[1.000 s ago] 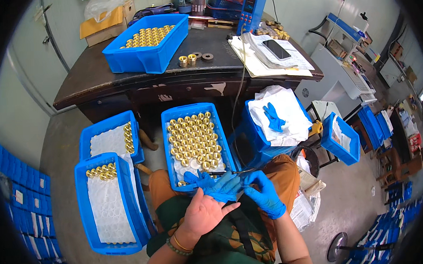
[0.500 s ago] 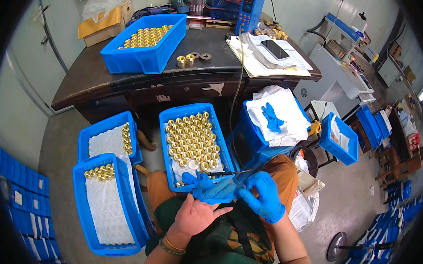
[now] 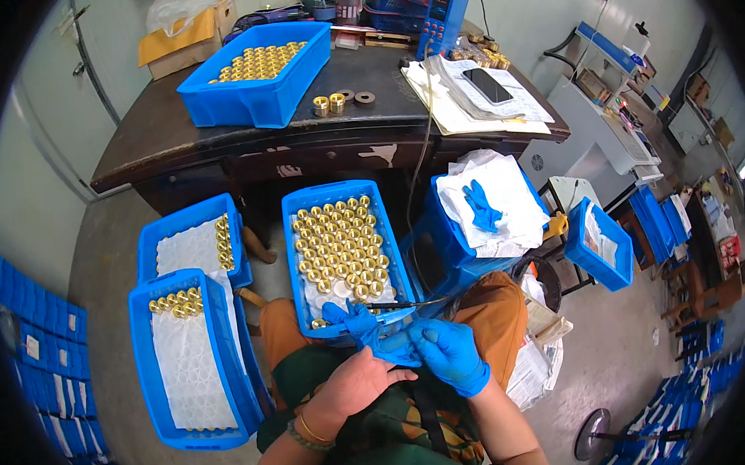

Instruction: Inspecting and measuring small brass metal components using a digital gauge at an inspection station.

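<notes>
My left hand [image 3: 356,385] is bare at the palm, with a bracelet and a bangle at the wrist. Its thumb stretches to the right, and its fingers reach into a crumpled blue disposable glove [image 3: 394,346]. My right hand [image 3: 453,356], wearing a blue glove of its own, pinches the right end of that loose glove. Just beyond both hands stands a blue tray [image 3: 291,261] holding rows of brass threaded rings [image 3: 337,242] on a pale liner. A thin dark rod with a cable [image 3: 396,304] lies across its near edge.
Two blue crates [image 3: 141,359] with white liners and a few brass rings stand at the left. On the dark desk [image 3: 252,146] are a full blue crate [image 3: 242,101], loose rings, papers and a phone [image 3: 487,85]. Another blue glove [image 3: 480,205] rests on white cloth at right.
My right hand has moved slightly down and left, its fingers now closed on the loose glove. The glove is drawn lower over my left fingers.
</notes>
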A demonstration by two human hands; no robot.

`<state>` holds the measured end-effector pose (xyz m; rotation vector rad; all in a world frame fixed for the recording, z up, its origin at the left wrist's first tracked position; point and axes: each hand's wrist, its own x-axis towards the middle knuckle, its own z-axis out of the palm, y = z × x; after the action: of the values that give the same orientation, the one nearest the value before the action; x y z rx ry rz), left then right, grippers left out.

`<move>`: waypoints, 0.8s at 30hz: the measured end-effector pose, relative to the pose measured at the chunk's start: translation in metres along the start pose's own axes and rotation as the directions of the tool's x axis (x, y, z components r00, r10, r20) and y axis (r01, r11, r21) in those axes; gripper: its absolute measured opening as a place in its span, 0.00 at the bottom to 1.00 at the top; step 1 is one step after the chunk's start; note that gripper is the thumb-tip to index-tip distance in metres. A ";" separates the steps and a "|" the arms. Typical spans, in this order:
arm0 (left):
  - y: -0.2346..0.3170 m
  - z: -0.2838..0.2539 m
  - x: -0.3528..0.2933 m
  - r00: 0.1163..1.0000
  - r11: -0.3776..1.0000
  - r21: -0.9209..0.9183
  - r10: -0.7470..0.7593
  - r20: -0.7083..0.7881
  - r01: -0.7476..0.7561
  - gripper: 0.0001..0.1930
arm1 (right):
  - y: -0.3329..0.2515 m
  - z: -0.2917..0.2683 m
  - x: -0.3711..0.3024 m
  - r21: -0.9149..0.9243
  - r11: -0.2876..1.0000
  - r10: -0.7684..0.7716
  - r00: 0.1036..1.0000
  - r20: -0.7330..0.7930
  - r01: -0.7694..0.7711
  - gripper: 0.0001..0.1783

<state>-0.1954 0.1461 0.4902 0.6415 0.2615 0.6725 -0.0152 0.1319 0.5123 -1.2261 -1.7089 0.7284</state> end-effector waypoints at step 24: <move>-0.031 -0.012 0.030 0.806 0.927 0.367 0.270 -0.527 -0.071 0.13 | -0.001 -0.018 0.009 0.292 0.931 0.362 0.654 -0.664 -0.219 0.07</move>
<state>-0.1623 0.1524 0.4610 0.7804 0.9045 1.0074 -0.0006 0.1388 0.5241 -1.4214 -0.7841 0.4770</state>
